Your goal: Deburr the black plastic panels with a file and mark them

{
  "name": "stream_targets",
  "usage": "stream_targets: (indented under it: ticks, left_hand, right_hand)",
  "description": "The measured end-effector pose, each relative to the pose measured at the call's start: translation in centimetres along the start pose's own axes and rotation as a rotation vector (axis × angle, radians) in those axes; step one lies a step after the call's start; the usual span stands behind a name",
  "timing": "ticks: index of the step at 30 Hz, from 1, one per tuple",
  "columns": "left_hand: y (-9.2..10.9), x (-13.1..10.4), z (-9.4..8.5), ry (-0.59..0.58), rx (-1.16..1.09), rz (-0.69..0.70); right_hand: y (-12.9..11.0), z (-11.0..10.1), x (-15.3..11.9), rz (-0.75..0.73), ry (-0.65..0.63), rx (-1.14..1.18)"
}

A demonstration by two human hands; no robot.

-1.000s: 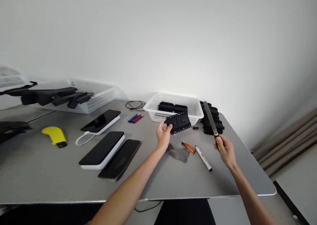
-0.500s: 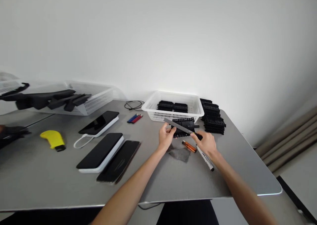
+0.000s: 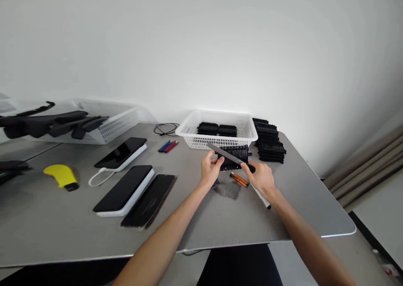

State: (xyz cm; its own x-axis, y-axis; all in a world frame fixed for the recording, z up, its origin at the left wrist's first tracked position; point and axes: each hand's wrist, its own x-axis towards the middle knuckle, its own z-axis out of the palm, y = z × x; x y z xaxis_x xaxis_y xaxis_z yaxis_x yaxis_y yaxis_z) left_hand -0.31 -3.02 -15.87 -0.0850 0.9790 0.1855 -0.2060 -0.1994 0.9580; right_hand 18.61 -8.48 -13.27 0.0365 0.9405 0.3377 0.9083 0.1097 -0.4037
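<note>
Black toothed panel (image 3: 239, 152) above the desk (image 3: 220, 225), its left end pinched by the left hand (image 3: 210, 168); the right hand (image 3: 260, 177), near its right end, grips a flat file (image 3: 227, 155) slanted across it, contact uncertain.

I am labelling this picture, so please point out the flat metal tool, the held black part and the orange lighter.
Flat metal tool (image 3: 228, 156), head view: middle of its blade.
Held black part (image 3: 241, 153), head view: face beside the blade.
Orange lighter (image 3: 240, 180), head view: middle of its body.

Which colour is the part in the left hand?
The part is black; head view shows it best.
</note>
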Motion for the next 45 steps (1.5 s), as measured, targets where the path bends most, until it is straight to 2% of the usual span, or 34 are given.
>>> stream_targets:
  ticks: [7, 13, 19, 24, 30, 34, 40, 45]
  left_hand:
    - [0.1, 0.2, -0.2, 0.017, -0.023, -0.019]
    - [0.2, 0.2, -0.2, -0.012, -0.02, 0.006]
    - [0.2, 0.5, -0.5, 0.043, -0.019, -0.015]
    - [0.5, 0.4, -0.5, 0.016, -0.033, -0.021]
    - [0.5, 0.7, -0.6, 0.054, -0.048, -0.02]
    - [0.4, 0.7, -0.6, 0.042, -0.043, -0.032]
    - [0.6, 0.6, -0.6, 0.058, -0.055, -0.033]
    - [0.6, 0.7, -0.6, 0.057, -0.056, -0.042]
  right_hand:
    - [1.2, -0.3, 0.1, 0.069, 0.037, 0.006]
    - [0.7, 0.0, -0.1, 0.021, 0.003, 0.014]
    - [2.2, -0.2, 0.2, 0.09, 0.074, 0.025]
    - [2.2, 0.0, 0.2, 0.036, 0.042, 0.024]
    - [3.1, -0.3, 0.4, 0.105, 0.094, -0.01]
    - [2.7, -0.1, 0.3, 0.061, 0.073, -0.004]
    - [3.1, -0.1, 0.3, 0.112, 0.089, -0.018]
    - [2.8, -0.1, 0.3, 0.07, 0.075, 0.002]
